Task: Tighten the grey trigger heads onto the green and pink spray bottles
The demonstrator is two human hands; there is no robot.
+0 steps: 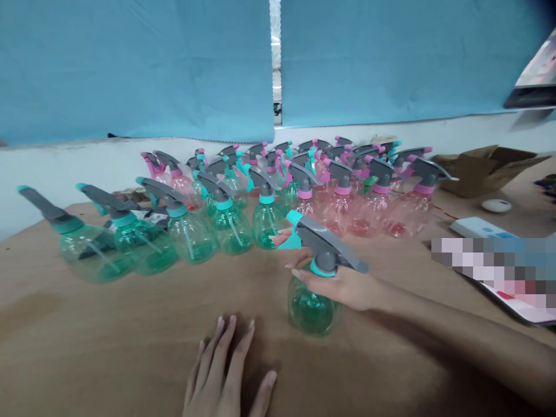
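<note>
A green spray bottle (311, 310) with a grey trigger head and teal nozzle stands on the brown table (108, 336) near its front. My right hand (343, 284) is wrapped round the bottle's neck and trigger head, fingers closed on it. My left hand (223, 370) lies flat on the table just left of the bottle, fingers spread, holding nothing. Behind stand several green spray bottles (191, 231) at the left and several pink spray bottles (373, 208) at the right, in rows.
A blue curtain (130, 63) hangs behind a white ledge at the back. An open cardboard box (482, 168) sits at the right, with a white oval object (496, 205) and a flat white-and-blue packet (478, 227) near it.
</note>
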